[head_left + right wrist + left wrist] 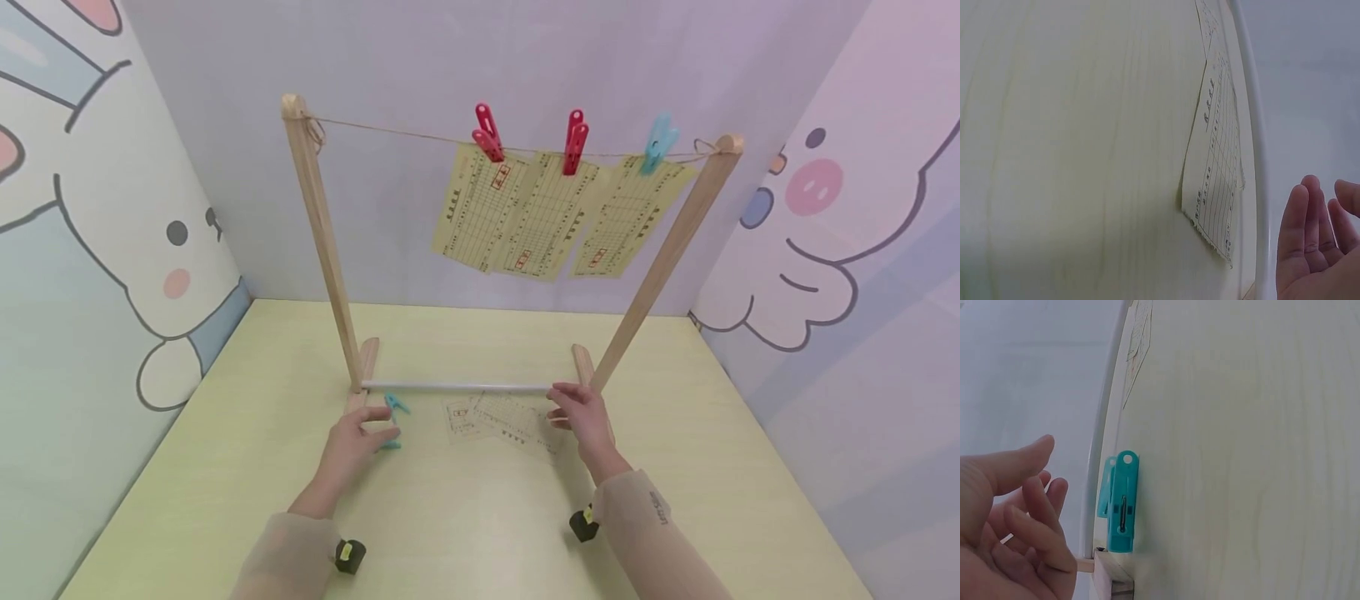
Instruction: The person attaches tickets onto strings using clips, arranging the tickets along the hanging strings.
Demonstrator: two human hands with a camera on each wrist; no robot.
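Observation:
My left hand (358, 442) hovers at the left of the table, fingers loosely bent and holding nothing. Close to its fingertips lie blue plastic clothespins (396, 403), partly covered by the hand; the left wrist view shows a teal clothespin (1124, 503) with another behind it. My right hand (583, 417) is raised by the right post, its fingers relaxed with nothing between them. Beside it, printed paper slips (513, 419) overlap flat on the table. In the right wrist view, one slip (1213, 169) shows a torn lower edge, apart from the fingers.
A wooden frame with a left post (324, 242), a right post (667, 258) and a white crossbar (465, 387) stands ahead. From its string (390, 129) hang three yellow slips (551, 221), pinned by two red clothespins (575, 143) and one light-blue clothespin (658, 146). Cartoon-printed walls enclose the table.

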